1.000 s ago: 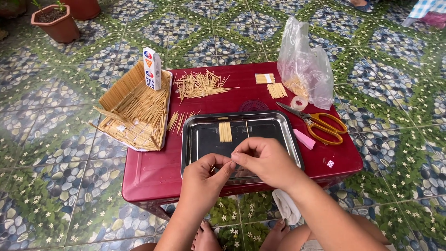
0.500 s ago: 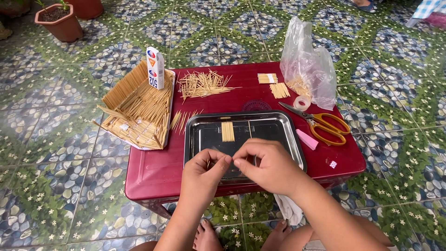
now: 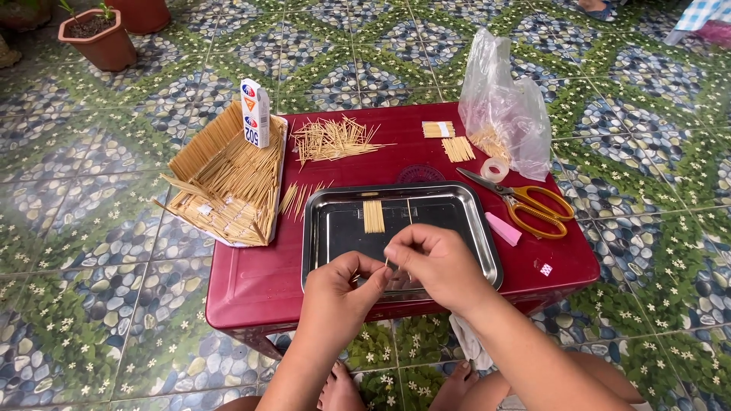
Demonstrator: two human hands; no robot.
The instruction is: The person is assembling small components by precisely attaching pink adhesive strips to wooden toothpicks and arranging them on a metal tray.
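Note:
Over the near edge of a steel tray (image 3: 327, 228), my left hand (image 3: 339, 293) and my right hand (image 3: 434, 262) meet fingertip to fingertip, pinching a thin toothpick (image 3: 387, 264) between them. The stick is mostly hidden by the fingers. Inside the tray lie a small flat bundle of toothpicks (image 3: 373, 216) and a single stick (image 3: 410, 210). The tray rests on a low red table (image 3: 259, 281).
An open box of toothpicks (image 3: 228, 179) overhangs the table's left edge, with a small white carton (image 3: 255, 113) standing on it. Loose toothpicks (image 3: 333, 139), two small bundles (image 3: 449, 141), a plastic bag (image 3: 502, 106), tape roll (image 3: 495, 168), yellow-handled scissors (image 3: 533, 204) and a pink piece (image 3: 503, 228) lie around the tray.
Both hands have stayed together over the tray's near edge, with only small finger shifts on the stick. The view has shifted slightly.

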